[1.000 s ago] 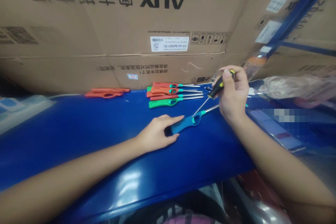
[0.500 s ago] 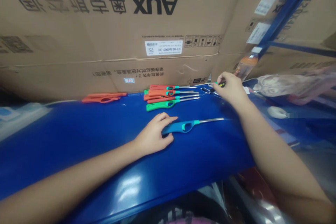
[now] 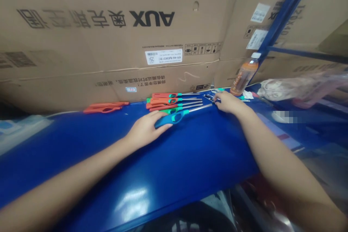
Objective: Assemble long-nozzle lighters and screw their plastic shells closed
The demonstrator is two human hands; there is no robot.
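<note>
My left hand [image 3: 145, 127] grips the handle end of a blue long-necked gas lighter [image 3: 169, 119], its metal tube pointing right. This lighter lies right up against the front of a row of lighters with orange [image 3: 163, 101], red and green handles, partly covering the green lighter [image 3: 174, 110]. Off to the right, my right hand [image 3: 228, 102] reaches to a cluster of small metal and dark parts [image 3: 208, 98] by the cardboard. Its fingertips are closed together among them; what they pinch is too small to make out.
Two orange-red lighter casings [image 3: 106, 107] rest at the back left of the blue table [image 3: 152, 166]. A large cardboard box [image 3: 114, 43] walls off the back. Beyond my right hand stand a drink bottle [image 3: 245, 74], small teal pieces [image 3: 243, 98] and a plastic bag [image 3: 280, 88].
My left hand has carried the blue lighter away from me, up to the row. My right hand has come down to the small parts; the small dark-and-yellow item at its fingers no longer shows.
</note>
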